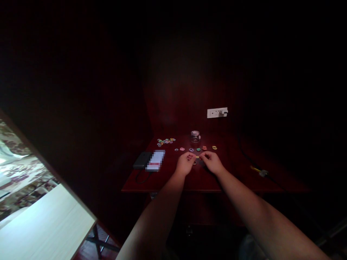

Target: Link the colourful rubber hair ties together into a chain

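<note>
Both my hands meet over the dark red table [168, 180]. My left hand [186, 163] pinches one end of a small yellow hair tie [197, 157], and my right hand [213, 161] pinches its other end. A dark ring-shaped band [194, 163] lies just below, close to my left fingers. Beyond my hands runs a row of small hair ties sorted by colour: a pale blue one [176, 150], pink ones [182, 148], purple ones [191, 150], green ones [198, 149], orange-red ones [204, 148] and yellow ones [214, 147].
A clear jar [195, 137] stands behind the row. Mixed hair ties [166, 141] lie in a loose pile at the back left. A phone [155, 160] rests beside a black box-like device [142, 160] with a cable. A wall socket [217, 112] holds a plug; a cable connector [262, 173] lies right.
</note>
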A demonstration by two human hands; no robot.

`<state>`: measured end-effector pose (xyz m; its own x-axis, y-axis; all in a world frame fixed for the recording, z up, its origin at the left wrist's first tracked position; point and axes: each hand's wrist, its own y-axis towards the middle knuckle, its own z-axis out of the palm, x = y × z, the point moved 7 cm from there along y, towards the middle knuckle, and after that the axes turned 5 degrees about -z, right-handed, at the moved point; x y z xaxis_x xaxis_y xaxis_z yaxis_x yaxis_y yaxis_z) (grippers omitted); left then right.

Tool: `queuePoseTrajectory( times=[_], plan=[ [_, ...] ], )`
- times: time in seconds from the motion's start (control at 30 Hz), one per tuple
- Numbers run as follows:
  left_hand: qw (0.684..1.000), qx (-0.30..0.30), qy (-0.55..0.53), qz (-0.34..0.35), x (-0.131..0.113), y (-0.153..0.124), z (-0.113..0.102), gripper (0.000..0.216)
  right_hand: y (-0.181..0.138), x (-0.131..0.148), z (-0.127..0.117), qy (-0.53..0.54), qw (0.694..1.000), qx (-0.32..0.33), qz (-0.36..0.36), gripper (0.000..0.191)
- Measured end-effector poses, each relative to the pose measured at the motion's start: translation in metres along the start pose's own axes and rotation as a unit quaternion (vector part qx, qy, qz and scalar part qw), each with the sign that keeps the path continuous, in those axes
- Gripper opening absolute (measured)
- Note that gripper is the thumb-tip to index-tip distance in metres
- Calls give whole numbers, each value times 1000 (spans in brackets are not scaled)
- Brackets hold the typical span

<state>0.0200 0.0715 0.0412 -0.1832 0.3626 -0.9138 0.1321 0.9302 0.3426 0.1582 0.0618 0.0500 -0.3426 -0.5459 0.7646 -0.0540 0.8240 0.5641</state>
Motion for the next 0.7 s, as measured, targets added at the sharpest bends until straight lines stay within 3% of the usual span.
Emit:
queuePoseTrajectory(
  times=[0.23,0.7],
  plan=[
    [1000,3,12,-5,3,1,0,14,-1,-9,4,7,1000,14,-2,22],
    [996,5,89,3,-5,-2,-1,34,-4,6,6,-21,999,31,-26,23]
  ],
)
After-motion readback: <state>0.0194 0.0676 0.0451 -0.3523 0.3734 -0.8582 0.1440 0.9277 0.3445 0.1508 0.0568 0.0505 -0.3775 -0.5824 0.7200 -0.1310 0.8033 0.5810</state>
